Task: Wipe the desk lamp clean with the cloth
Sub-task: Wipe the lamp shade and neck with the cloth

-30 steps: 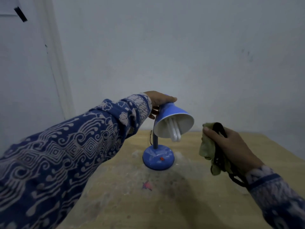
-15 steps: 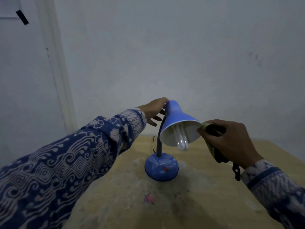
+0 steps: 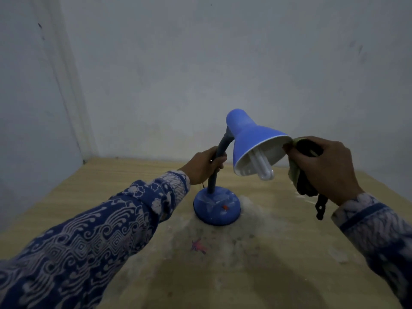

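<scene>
Left hand: the left hand has dropped from the top of the shade, where it rested half a second ago, and is now curled around the dark flexible neck of the lamp, fingers wrapped closed on it
Right hand: the right hand stays clenched on the crumpled olive-green cloth, pressing it to the right edge of the shade rim as before; a black strap dangles from the fist
Lamp: the small blue desk lamp with a cone shade stands on its round blue base mid-table; the shade now tips further up and right than earlier, its white inside and the white coiled bulb facing the camera
Base: dusty white smears on top, a small red switch at the front
Table: the pale wooden table carries a dusty grey patch around and in front of the base, with a small pink-and-blue mark nearer the camera
Edges: the table's far edge meets the grey wall; its left edge runs along the side wall into the corner
Open room: bare wood left of the base and behind it; the right side of the table lies free beyond the right sleeve
</scene>
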`<action>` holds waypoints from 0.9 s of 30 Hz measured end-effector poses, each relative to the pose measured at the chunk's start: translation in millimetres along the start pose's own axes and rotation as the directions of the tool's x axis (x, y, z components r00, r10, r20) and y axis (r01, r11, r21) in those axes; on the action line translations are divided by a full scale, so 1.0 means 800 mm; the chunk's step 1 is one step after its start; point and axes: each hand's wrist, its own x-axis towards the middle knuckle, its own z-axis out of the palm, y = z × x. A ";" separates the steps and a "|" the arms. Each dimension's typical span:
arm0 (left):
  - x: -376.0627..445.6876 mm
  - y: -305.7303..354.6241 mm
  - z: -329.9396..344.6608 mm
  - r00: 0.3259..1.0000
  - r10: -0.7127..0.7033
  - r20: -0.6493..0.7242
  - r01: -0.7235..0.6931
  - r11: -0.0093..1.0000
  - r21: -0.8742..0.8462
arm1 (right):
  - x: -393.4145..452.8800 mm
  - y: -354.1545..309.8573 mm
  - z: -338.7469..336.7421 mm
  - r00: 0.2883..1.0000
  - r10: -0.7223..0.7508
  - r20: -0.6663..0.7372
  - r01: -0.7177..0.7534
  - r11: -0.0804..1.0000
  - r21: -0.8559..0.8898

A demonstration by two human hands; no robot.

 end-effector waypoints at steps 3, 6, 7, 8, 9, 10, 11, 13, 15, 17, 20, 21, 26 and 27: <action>-0.010 0.009 -0.005 1.000 0.010 -0.010 -0.010 1.000 -0.011 | 0.001 0.004 -0.006 0.998 0.070 -0.005 -0.069 0.993 0.094; -0.025 0.019 -0.009 1.000 0.008 -0.018 -0.009 1.000 -0.022 | -0.001 0.004 -0.012 0.996 0.090 -0.006 -0.088 0.985 0.149; -0.031 0.021 -0.008 1.000 0.004 -0.017 -0.005 1.000 -0.024 | -0.002 0.003 -0.013 0.996 0.086 0.002 -0.085 0.985 0.152; -0.036 0.023 -0.006 1.000 0.000 -0.016 0.000 1.000 -0.029 | -0.004 0.002 -0.014 0.996 0.083 0.009 -0.084 0.984 0.155; -0.042 0.025 -0.004 1.000 -0.002 -0.015 0.002 0.999 -0.036 | -0.006 0.000 -0.014 0.997 0.080 0.009 -0.081 0.983 0.163; -0.049 0.028 -0.001 1.000 -0.001 -0.015 0.000 0.999 -0.053 | -0.007 -0.002 -0.015 0.997 0.078 0.002 -0.077 0.981 0.178; -0.056 0.033 0.002 1.000 0.001 -0.013 -0.002 0.997 -0.083 | -0.007 -0.004 -0.017 0.997 0.078 -0.016 -0.073 0.978 0.197; -0.069 0.045 0.008 1.000 0.001 0.009 0.000 0.987 -0.161 | -0.003 -0.007 -0.023 0.994 0.090 -0.062 -0.073 0.970 0.232; -0.080 0.055 0.016 0.999 -0.006 0.044 0.015 0.977 -0.214 | 0.002 -0.008 -0.030 0.990 0.111 -0.082 -0.087 0.964 0.251; -0.086 0.061 0.023 0.999 -0.017 0.047 0.028 0.970 -0.242 | 0.003 -0.005 -0.033 0.986 0.152 -0.072 -0.127 0.954 0.272; -0.089 0.067 0.029 0.999 -0.026 0.024 0.031 0.965 -0.259 | -0.005 0.001 -0.037 0.979 0.201 -0.045 -0.179 0.936 0.304; -0.090 0.069 0.030 0.999 -0.028 0.022 0.033 0.965 -0.259 | -0.009 0.003 -0.039 0.977 0.209 -0.037 -0.186 0.928 0.322; -0.104 0.078 0.034 1.000 0.010 0.028 -0.002 0.966 -0.259 | -0.034 0.008 -0.057 0.978 0.209 -0.005 -0.192 0.905 0.381; -0.108 0.078 0.035 0.999 0.019 0.026 -0.011 0.966 -0.258 | -0.040 0.010 -0.061 0.981 0.195 0.002 -0.182 0.908 0.378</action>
